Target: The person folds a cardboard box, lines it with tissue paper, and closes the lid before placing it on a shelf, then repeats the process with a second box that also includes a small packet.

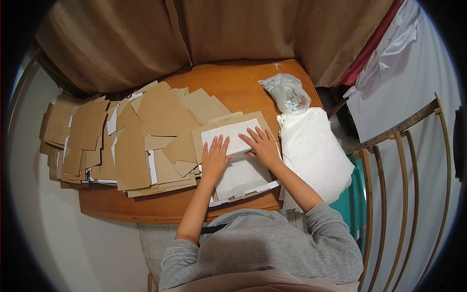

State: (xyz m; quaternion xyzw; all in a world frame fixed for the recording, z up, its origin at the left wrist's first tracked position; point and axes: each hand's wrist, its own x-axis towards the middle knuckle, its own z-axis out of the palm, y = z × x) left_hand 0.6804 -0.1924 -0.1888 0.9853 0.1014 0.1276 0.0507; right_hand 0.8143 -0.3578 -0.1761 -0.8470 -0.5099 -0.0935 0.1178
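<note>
An open cardboard box [263,120], brown on its raised far flap and white along its near edge, lies in front of me. White tissue paper [238,176] lines it, with a folded part [224,135] lying across the far side. My left hand [215,158] rests on the paper at the box's left side, fingers stretched out. On the right, my right hand [264,147] presses flat on the same paper, fingers spread. Neither hand grips anything. Whether something lies under the paper is hidden.
Many flattened brown cardboard boxes [131,146] are piled on the left of the wooden table [228,82]. A stack of white paper sheets [318,151] lies on the right. Behind it sits a clear plastic bag [287,92] of crumpled scraps. A wooden rack [382,190] stands at right.
</note>
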